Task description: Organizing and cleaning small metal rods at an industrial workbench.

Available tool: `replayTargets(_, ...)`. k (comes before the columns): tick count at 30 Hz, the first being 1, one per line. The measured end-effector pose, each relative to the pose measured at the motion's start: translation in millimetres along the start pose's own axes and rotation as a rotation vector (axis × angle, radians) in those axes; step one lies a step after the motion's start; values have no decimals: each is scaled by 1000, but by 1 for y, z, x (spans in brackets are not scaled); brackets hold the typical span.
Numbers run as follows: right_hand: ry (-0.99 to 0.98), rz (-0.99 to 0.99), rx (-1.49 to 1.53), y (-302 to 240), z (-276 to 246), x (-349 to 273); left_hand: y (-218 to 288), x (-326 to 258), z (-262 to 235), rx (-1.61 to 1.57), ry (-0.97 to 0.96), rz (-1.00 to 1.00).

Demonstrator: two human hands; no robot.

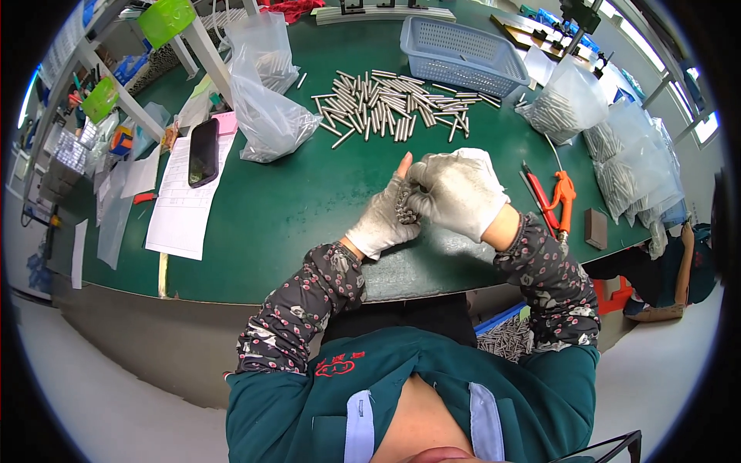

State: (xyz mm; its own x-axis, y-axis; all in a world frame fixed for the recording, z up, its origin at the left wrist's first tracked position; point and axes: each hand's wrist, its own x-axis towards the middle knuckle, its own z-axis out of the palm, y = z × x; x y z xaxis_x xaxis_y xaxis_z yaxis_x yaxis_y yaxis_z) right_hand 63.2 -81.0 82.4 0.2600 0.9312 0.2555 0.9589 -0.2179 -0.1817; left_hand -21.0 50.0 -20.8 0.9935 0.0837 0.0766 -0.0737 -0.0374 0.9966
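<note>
Both hands meet over the near middle of the green table, in whitish work gloves with one bare left fingertip showing. My left hand (384, 220) is closed around a bundle of metal pins (403, 207), whose round ends show between the gloves. From the right, my right hand (461, 191) curls its fingers against the same bundle; its fingertips are partly hidden. A loose pile of metal pins (386, 100) lies just beyond the hands.
Behind the pile stands a blue plastic basket (463, 58). Plastic bags of pins sit left (270, 116) and right (567, 100). An orange air blow gun (564, 197) and a brown block (595, 229) lie rightward. A phone (204, 153) rests on paper sheets (181, 220).
</note>
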Motion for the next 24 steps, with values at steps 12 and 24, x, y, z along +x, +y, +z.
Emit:
replayTargets(12, 286, 503, 765, 81, -37, 50, 5, -7, 1, 34, 18, 33)
replayTargets(24, 566, 674, 670, 211, -16, 92, 8, -6, 4, 37, 23, 44)
